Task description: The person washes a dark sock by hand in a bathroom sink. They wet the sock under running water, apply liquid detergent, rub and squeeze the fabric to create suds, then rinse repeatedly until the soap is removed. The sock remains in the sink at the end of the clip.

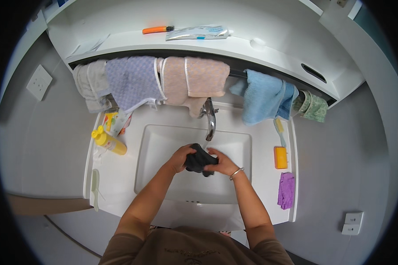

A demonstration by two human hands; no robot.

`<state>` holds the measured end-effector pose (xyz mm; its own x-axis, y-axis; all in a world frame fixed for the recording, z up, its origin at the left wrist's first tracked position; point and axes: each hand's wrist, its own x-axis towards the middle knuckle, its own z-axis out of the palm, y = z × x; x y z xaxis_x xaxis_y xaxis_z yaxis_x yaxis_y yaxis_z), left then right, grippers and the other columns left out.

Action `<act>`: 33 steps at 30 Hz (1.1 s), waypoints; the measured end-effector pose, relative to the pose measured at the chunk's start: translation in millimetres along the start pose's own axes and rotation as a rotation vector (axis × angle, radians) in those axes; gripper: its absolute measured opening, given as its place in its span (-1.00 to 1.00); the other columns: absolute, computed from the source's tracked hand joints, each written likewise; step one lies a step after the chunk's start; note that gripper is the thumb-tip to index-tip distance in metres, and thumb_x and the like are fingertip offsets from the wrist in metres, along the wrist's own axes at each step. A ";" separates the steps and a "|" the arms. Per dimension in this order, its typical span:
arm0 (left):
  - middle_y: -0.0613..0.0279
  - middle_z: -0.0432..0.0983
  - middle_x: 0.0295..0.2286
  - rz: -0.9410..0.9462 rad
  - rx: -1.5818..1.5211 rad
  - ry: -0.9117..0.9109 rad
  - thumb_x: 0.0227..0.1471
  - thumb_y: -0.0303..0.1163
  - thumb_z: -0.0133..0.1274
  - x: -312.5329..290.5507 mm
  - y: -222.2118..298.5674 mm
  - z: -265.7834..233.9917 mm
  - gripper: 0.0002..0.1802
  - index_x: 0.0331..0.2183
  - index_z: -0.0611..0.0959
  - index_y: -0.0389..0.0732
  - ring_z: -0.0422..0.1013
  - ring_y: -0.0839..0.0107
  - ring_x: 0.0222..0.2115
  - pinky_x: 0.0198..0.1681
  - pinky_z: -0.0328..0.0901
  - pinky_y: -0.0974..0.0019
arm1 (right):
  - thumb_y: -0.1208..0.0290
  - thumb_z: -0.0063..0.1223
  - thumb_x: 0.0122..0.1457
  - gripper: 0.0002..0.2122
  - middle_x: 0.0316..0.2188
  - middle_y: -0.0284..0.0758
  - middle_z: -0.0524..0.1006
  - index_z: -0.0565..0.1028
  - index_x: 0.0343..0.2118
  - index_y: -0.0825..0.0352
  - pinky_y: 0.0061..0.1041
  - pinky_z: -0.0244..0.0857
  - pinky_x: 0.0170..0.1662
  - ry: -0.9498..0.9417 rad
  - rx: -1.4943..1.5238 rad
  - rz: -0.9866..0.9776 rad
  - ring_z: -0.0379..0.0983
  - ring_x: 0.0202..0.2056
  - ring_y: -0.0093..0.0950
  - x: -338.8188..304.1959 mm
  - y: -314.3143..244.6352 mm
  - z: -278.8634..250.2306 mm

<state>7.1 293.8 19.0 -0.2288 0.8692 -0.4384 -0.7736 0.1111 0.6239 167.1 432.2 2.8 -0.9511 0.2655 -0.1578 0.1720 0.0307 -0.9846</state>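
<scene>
A crumpled dark cloth (200, 159), perhaps a sock, is held between my two hands just above the white sink basin (157, 183). Its exact kind does not show. My left hand (181, 158) grips its left side, thumb on top. On the right side, my right hand (223, 164) has its fingers closed around the fabric; a bracelet circles that wrist. The chrome faucet (211, 123) stands right behind the cloth, with what looks like a thin stream of water falling from its spout onto it.
Grey, purple, pinkish and blue towels (267, 95) hang from a rail behind the faucet. On the left counter are a yellow bottle (110, 142) and a pale comb (95, 187). To the right lie a brush (280, 131), an orange soap bar (280, 157) and a purple cloth (286, 191).
</scene>
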 end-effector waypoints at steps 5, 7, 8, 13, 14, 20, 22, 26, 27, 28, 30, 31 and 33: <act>0.10 0.46 -0.32 -0.060 -0.446 -0.151 0.00 -0.25 -0.17 1.7 5.9 16.6 -0.64 -0.23 0.47 -0.30 0.40 0.25 -0.29 -0.15 0.31 0.18 | 0.40 0.11 -0.03 -0.62 -0.19 -0.37 0.46 0.39 -0.11 0.34 -0.48 0.18 -0.02 0.078 0.126 0.135 0.34 -0.14 -0.52 0.6 69.3 17.9; 0.09 0.46 -0.31 -0.068 -0.457 -0.092 0.02 -0.20 -0.19 7.1 3.9 4.9 -0.62 -0.23 0.46 -0.29 0.41 0.24 -0.29 -0.17 0.32 0.14 | 0.35 -0.03 0.03 -0.65 -0.19 -0.33 0.46 0.37 -0.09 0.32 -0.42 0.20 -0.02 0.204 0.769 0.162 0.35 -0.12 -0.45 -0.5 70.3 19.9; 0.10 0.46 -0.32 -0.060 -0.399 -0.015 0.03 -0.16 -0.18 6.1 3.8 -3.8 -0.60 -0.22 0.46 -0.27 0.41 0.25 -0.29 -0.18 0.33 0.15 | 0.33 -0.10 0.06 -0.65 -0.19 -0.31 0.46 0.36 -0.07 0.31 -0.39 0.21 -0.02 0.267 1.094 0.175 0.36 -0.12 -0.41 -2.0 58.8 22.7; 0.17 0.46 -0.36 -0.085 -0.023 0.261 0.04 0.01 -0.16 27.1 -33.3 -29.5 -0.53 -0.19 0.43 -0.18 0.42 0.32 -0.36 -0.22 0.34 0.21 | 0.45 -0.08 0.02 -0.74 -0.26 -0.26 0.46 0.36 -0.18 0.33 -0.44 0.35 -0.18 0.510 0.918 -0.020 0.43 -0.26 -0.40 14.6 19.7 58.0; 0.23 0.43 -0.38 -0.184 -0.062 0.423 0.02 -0.02 -0.08 31.2 -36.9 -19.7 -0.55 -0.17 0.40 -0.14 0.42 0.38 -0.42 -0.32 0.36 0.27 | 0.51 -0.01 0.00 -0.78 -0.32 -0.32 0.46 0.36 -0.24 0.33 -0.56 0.35 -0.27 0.611 0.724 -0.018 0.42 -0.31 -0.46 14.7 11.7 73.4; 0.26 0.41 -0.50 0.146 -0.136 0.261 0.01 -0.07 -0.01 47.8 -81.7 -19.7 -0.63 -0.38 0.48 -0.21 0.36 0.42 -0.51 -0.45 0.32 0.36 | 0.19 0.00 0.03 -0.70 -0.55 -0.04 0.46 0.42 -0.51 0.39 -0.31 0.28 -0.41 0.827 -0.458 0.048 0.39 -0.50 -0.09 25.1 15.7 81.3; 0.32 0.38 -0.52 0.052 -0.027 0.395 0.04 0.00 -0.07 41.0 -78.1 12.0 -0.59 -0.42 0.47 -0.20 0.32 0.47 -0.54 -0.44 0.30 0.39 | 0.19 -0.07 0.08 -0.68 -0.62 -0.04 0.44 0.42 -0.57 0.40 -0.27 0.27 -0.45 0.893 -0.429 0.192 0.38 -0.55 -0.08 34.6 23.1 45.1; 0.29 0.37 -0.57 0.119 -0.158 0.336 0.03 0.01 -0.06 43.2 -64.5 -1.2 -0.61 -0.49 0.45 -0.15 0.32 0.45 -0.54 -0.47 0.29 0.34 | 0.18 -0.10 0.09 -0.70 -0.58 -0.03 0.45 0.40 -0.53 0.37 -0.20 0.28 -0.43 0.853 -0.505 0.017 0.38 -0.52 -0.05 28.3 9.7 74.9; 0.26 0.38 -0.56 0.132 -0.088 0.309 0.02 0.03 -0.06 41.8 -57.7 -17.0 -0.59 -0.49 0.45 -0.15 0.34 0.41 -0.55 -0.47 0.31 0.32 | 0.19 -0.10 0.09 -0.71 -0.57 -0.03 0.45 0.40 -0.50 0.37 -0.19 0.27 -0.43 0.808 -0.549 -0.071 0.38 -0.50 -0.04 24.7 3.2 89.9; 0.25 0.40 -0.54 0.099 -0.177 0.260 0.01 0.02 -0.06 47.8 -68.6 -41.2 -0.59 -0.48 0.46 -0.16 0.35 0.40 -0.53 -0.44 0.33 0.32 | 0.21 -0.10 0.10 -0.74 -0.54 -0.03 0.45 0.40 -0.46 0.35 -0.16 0.27 -0.40 0.665 -0.547 -0.030 0.38 -0.47 -0.03 18.6 -1.5 98.2; 0.24 0.44 -0.49 -0.050 -0.255 0.261 0.01 0.00 -0.05 49.0 -70.8 -33.9 -0.60 -0.44 0.48 -0.18 0.39 0.37 -0.49 -0.37 0.35 0.32 | 0.21 -0.11 0.11 -0.74 -0.55 -0.03 0.45 0.40 -0.45 0.34 -0.17 0.28 -0.40 0.709 -0.535 0.076 0.38 -0.48 -0.02 26.9 29.4 71.8; 0.23 0.46 -0.46 -0.167 -0.243 0.325 0.01 -0.02 -0.05 37.3 -60.0 -7.3 -0.61 -0.41 0.50 -0.19 0.41 0.36 -0.45 -0.33 0.36 0.32 | 0.20 -0.12 0.12 -0.74 -0.56 -0.03 0.45 0.40 -0.45 0.34 -0.17 0.28 -0.40 0.733 -0.524 0.131 0.38 -0.48 -0.01 28.8 41.4 54.6; 0.23 0.47 -0.41 -0.130 -0.225 0.259 0.02 -0.10 -0.05 29.1 -52.8 -9.2 -0.67 -0.35 0.50 -0.19 0.41 0.36 -0.35 -0.22 0.34 0.31 | 0.35 -0.04 0.12 -0.85 -0.51 -0.16 0.51 0.43 -0.36 0.34 -0.40 0.32 -0.47 0.819 -0.357 0.000 0.46 -0.51 -0.27 28.2 43.4 37.9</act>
<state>35.8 308.8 -32.6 -0.2398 0.7003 -0.6723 -0.9100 0.0791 0.4070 138.0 404.5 -47.2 -0.4929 0.8664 0.0799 0.3720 0.2929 -0.8808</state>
